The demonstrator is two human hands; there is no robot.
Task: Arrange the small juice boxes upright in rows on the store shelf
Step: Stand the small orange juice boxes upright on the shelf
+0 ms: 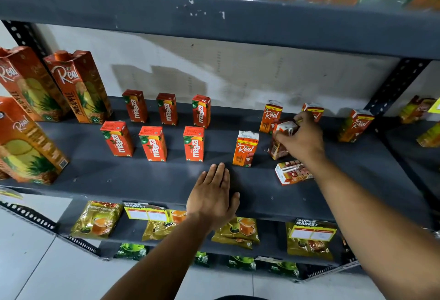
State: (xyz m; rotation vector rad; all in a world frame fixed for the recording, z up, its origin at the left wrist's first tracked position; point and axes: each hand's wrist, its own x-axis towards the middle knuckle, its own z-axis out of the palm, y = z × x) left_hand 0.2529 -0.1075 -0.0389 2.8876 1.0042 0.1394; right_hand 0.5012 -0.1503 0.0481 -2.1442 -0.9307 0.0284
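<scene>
Juice boxes stand in two rows on the dark shelf [142, 180] — six red Maaza boxes [153, 143] left, orange Real boxes [245, 148] right. My right hand [301, 141] has its grip pinched on a tilted juice box [282, 141]; another box [291, 173] lies flat beside my wrist. My left hand [213, 198] rests spread and flat on the shelf's front edge.

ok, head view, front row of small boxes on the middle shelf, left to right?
Three upright Maaza boxes → upright Real box → tilted box gripped by the right hand → box lying flat, nearer the edge.
</scene>
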